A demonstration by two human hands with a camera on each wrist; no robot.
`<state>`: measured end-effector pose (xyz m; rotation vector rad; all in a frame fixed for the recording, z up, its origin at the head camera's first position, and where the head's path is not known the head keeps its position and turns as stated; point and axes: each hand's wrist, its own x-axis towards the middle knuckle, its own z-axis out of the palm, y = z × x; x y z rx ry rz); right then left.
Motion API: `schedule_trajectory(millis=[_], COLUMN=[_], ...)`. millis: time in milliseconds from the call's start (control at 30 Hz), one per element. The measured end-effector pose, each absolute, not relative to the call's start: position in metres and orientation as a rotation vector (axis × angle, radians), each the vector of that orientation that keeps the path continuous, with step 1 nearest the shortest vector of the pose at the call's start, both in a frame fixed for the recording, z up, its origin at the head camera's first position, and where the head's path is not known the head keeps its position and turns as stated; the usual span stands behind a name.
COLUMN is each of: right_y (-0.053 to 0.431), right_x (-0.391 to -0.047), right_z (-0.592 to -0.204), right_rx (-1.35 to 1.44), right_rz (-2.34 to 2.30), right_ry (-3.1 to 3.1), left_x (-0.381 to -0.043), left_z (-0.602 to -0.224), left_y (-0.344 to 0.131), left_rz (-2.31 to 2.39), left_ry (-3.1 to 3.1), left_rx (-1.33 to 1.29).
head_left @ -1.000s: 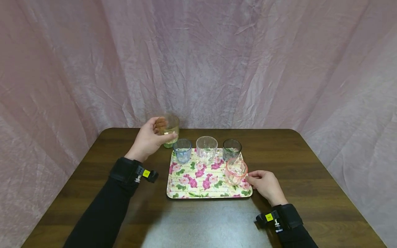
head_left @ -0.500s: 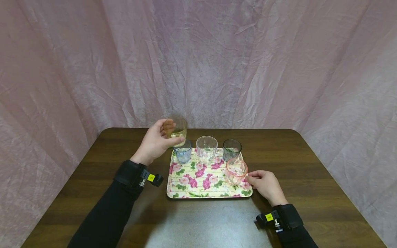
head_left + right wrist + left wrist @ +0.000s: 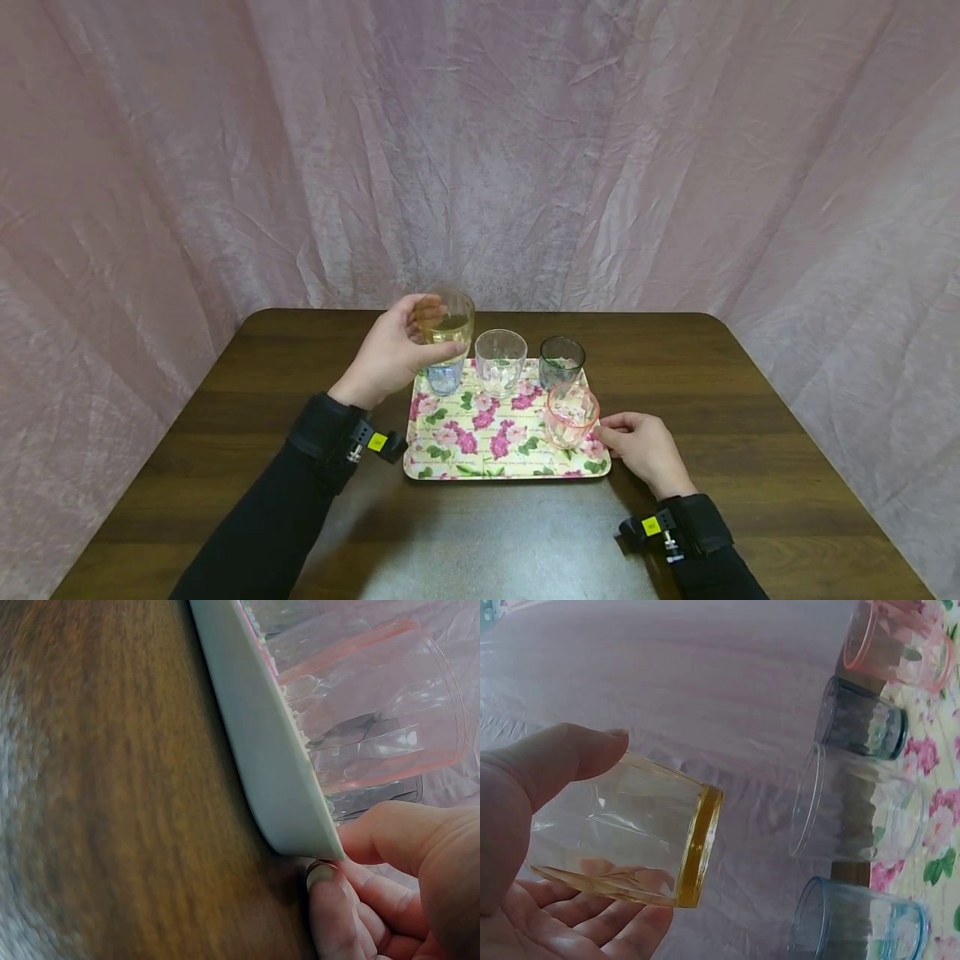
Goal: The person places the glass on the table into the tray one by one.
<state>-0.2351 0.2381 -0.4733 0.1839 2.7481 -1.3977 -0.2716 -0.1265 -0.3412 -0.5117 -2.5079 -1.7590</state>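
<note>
My left hand (image 3: 393,354) holds a yellow-tinted glass (image 3: 630,825) in the air, thumb on one side and fingers on the other. In the head view that glass overlaps a blue glass (image 3: 445,381) at the back left of a floral tray (image 3: 480,467). Right of the blue one stand a clear glass (image 3: 500,367) and a dark grey glass (image 3: 562,358). A pink-rimmed glass (image 3: 572,417) is upright nearer the tray's right side. At that right edge my right hand (image 3: 645,450) pinches the tray's rim (image 3: 300,802), beside the pink glass.
The tray lies on a brown wooden table (image 3: 750,467) with rounded far corners. Behind the far edge hangs a pinkish crumpled curtain (image 3: 525,150). Glare brightens the tabletop in front of the tray.
My left hand has carried the yellow glass to the right, from beyond the tray's left corner to over the blue glass. The right hand and tray have stayed put.
</note>
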Motion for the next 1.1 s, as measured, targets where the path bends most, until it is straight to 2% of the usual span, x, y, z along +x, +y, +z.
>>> schedule_trajectory(millis=[900, 1100], right_y=[0.239, 0.239], right_x=[-0.236, -0.236], right_z=[-0.473, -0.475], right_rx=[0.167, 0.160], right_rz=[-1.406, -1.408], right_ry=[2.754, 2.761], left_x=[-0.256, -0.236], left_z=[-0.363, -0.349], left_y=[-0.091, -0.082], left_rz=[-1.837, -1.877], left_ry=[-2.542, -2.554], left_rx=[-0.640, -0.684])
